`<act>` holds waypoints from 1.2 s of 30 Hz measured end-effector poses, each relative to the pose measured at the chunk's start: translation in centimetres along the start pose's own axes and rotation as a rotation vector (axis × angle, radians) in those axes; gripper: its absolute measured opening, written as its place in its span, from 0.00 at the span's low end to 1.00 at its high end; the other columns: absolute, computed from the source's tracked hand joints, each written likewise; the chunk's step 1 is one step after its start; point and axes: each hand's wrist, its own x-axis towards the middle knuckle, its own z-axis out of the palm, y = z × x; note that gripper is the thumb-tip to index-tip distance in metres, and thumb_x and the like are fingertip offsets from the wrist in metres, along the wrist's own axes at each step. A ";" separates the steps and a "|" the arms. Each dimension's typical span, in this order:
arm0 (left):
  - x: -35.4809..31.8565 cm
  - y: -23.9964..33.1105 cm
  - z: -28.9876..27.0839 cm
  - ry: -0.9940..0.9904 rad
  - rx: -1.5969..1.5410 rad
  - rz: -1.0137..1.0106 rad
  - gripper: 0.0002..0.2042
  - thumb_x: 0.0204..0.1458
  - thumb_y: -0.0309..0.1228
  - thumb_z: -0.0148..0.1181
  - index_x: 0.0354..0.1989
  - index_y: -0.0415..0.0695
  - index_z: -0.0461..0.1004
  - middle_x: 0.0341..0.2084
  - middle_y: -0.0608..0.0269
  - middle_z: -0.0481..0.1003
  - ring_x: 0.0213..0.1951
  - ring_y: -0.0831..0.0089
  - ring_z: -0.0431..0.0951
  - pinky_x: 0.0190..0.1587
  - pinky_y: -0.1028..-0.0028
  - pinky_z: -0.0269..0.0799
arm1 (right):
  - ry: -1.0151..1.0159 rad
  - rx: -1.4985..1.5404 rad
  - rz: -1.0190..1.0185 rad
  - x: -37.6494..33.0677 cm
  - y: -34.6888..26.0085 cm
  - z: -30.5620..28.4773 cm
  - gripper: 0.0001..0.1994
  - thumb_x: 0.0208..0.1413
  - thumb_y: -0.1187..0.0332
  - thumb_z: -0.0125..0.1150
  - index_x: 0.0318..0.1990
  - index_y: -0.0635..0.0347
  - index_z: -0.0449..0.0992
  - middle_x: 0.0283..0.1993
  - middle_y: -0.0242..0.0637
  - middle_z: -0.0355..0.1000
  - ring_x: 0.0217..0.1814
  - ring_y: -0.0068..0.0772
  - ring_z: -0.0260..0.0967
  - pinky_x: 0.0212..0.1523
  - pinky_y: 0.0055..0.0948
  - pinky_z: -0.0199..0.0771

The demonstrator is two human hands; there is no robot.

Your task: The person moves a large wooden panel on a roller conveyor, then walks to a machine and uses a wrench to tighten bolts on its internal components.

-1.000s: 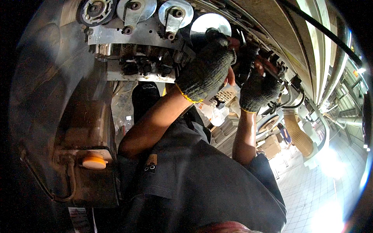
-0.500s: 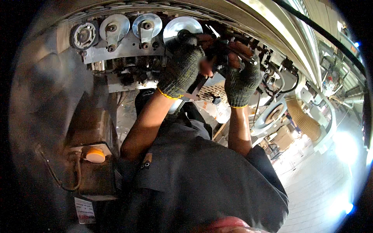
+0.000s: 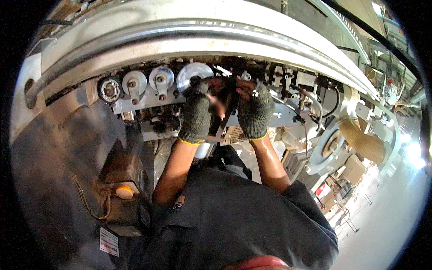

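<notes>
Black bar [image 3: 223, 118] upright between hands [image 3: 225, 114]

1 head view, close, facing machine [image 3: 234, 40]

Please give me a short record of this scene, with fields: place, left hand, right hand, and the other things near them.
Place: large metal machine with a curved steel rail above
Left hand: left hand in a dark knit glove, raised to the mechanism, next to a round silver disc
Right hand: right hand gloved, at the same spot; grip unclear
Between hands: dark rod-like part
Nearby: row of rollers; orange button; ribbed hose
</notes>
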 end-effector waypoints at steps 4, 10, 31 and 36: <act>-1.0 -0.1 1.3 0.062 0.001 0.096 0.23 0.67 0.55 0.50 0.31 0.49 0.79 0.17 0.56 0.78 0.15 0.65 0.77 0.16 0.71 0.72 | -0.001 0.050 0.074 0.3 -0.7 -0.4 0.17 0.46 0.84 0.67 0.44 0.57 0.80 0.46 0.37 0.83 0.46 0.42 0.81 0.44 0.36 0.79; -1.9 -0.8 1.3 0.131 -0.045 0.098 0.19 0.65 0.45 0.52 0.58 0.48 0.70 0.20 0.58 0.76 0.16 0.63 0.76 0.15 0.68 0.70 | -0.008 0.071 0.125 0.3 -0.5 -0.2 0.14 0.47 0.77 0.73 0.43 0.54 0.81 0.44 0.36 0.83 0.43 0.46 0.79 0.44 0.41 0.77; -2.4 4.6 8.3 0.370 0.207 0.043 0.19 0.53 0.30 0.53 0.53 0.36 0.71 0.26 0.55 0.75 0.12 0.65 0.70 0.17 0.69 0.67 | 0.066 0.047 0.131 -0.1 -0.5 0.9 0.10 0.58 0.72 0.71 0.46 0.60 0.81 0.44 0.42 0.81 0.46 0.43 0.78 0.51 0.37 0.74; -2.5 4.1 6.9 0.254 0.172 -0.017 0.21 0.53 0.33 0.54 0.54 0.37 0.72 0.18 0.56 0.75 0.13 0.64 0.72 0.18 0.69 0.69 | -0.111 0.071 0.189 2.1 -2.2 -2.8 0.10 0.57 0.74 0.70 0.46 0.62 0.81 0.47 0.41 0.81 0.49 0.40 0.79 0.52 0.35 0.75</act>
